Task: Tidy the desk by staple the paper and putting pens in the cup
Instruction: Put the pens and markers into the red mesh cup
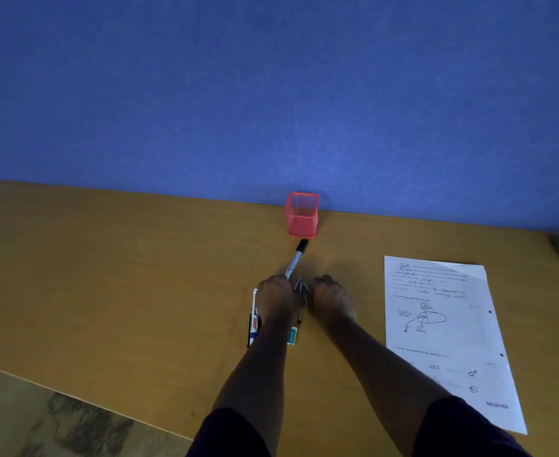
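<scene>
Both hands are meeting over a small bunch of pens (pixel 301 286) just in front of the red mesh cup (pixel 301 215). The left hand (pixel 279 296) is curling its fingers around a black-capped marker (pixel 296 258), whose long axis is pointing straight at the cup, cap almost touching its base. The right hand (pixel 329 296) is lying just right of the bunch, fingers curled; I cannot tell if they are clamping anything. The paper (pixel 443 328) is lying well right of the cup on the worktop (pixel 139 275).
</scene>
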Tool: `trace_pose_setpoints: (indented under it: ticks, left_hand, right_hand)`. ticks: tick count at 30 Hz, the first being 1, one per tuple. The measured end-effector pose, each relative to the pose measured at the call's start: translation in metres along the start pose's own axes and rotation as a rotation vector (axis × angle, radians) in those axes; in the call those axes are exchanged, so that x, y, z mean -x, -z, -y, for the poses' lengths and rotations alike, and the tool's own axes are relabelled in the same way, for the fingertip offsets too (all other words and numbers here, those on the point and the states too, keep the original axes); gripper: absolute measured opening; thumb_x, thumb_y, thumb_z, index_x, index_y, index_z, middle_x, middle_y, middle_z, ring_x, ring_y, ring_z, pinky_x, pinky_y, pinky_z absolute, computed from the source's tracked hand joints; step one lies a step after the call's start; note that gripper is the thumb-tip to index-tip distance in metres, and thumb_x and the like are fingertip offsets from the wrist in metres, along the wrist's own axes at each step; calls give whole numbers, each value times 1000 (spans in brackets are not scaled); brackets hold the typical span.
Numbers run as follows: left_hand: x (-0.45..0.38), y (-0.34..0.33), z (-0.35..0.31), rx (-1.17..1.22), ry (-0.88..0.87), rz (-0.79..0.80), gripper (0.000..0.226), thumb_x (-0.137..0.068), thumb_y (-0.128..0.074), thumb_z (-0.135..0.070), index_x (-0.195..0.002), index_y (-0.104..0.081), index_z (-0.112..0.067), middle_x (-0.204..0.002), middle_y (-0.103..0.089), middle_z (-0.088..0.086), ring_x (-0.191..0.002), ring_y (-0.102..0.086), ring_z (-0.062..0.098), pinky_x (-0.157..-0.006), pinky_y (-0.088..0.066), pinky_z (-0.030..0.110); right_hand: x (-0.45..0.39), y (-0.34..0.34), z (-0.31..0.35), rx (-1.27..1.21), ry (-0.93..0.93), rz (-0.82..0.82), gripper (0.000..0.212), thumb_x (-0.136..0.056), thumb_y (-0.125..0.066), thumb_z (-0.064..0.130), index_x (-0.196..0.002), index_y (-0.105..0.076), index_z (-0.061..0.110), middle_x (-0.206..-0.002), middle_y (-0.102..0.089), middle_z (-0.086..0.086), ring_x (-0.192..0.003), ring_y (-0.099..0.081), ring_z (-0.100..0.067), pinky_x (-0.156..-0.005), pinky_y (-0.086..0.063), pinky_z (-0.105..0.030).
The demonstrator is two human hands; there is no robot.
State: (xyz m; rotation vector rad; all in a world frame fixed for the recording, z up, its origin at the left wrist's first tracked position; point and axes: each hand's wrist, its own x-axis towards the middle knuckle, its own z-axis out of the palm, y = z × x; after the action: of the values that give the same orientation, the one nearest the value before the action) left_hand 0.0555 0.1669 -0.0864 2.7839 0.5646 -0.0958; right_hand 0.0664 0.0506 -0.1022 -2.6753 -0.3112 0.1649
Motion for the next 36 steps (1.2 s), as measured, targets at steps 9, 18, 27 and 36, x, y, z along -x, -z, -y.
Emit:
trace_pose_setpoints:
  ticks: [9,18,27,36]
  left_hand:
    - [-39,47,-27,503,-168,-194,13,-86,-67,-22,-88,-62,-10,-80,-67,5,-71,-64,21,-59,-49,33]
    - [-99,89,-71,524,-235,-280,15,-96,-57,-19,-110,-58,-11,-94,-70,7,-84,-67,25,-68,-58,41]
    - [-127,67,-71,268,-288,-159,22,-94,-57,-22,-103,-67,-5,-108,-62,16,-96,-62,33,-73,-50,36]
    - [-137,58,-70,128,-263,-147,31,-97,-51,-33,-108,-73,-13,-115,-64,14,-106,-56,36,-87,-50,42]
  right_hand:
    - [-17,9,8,71,-40,64,26,-94,-50,17,-114,-61,5,-115,-62,-14,-106,-62,-27,-86,-55,-36]
    - [-38,35,-15,-488,48,-246,34,-95,-57,11,-128,-49,16,-80,-67,-3,-63,-62,-10,-55,-48,-18]
    - [-100,77,-8,-547,71,-456,12,-99,-56,25,-103,-62,15,-85,-70,1,-68,-61,-9,-56,-42,-14]
    - [-125,91,-5,-531,121,-566,11,-93,-66,19,-95,-75,14,-88,-69,2,-77,-57,-1,-68,-38,-1]
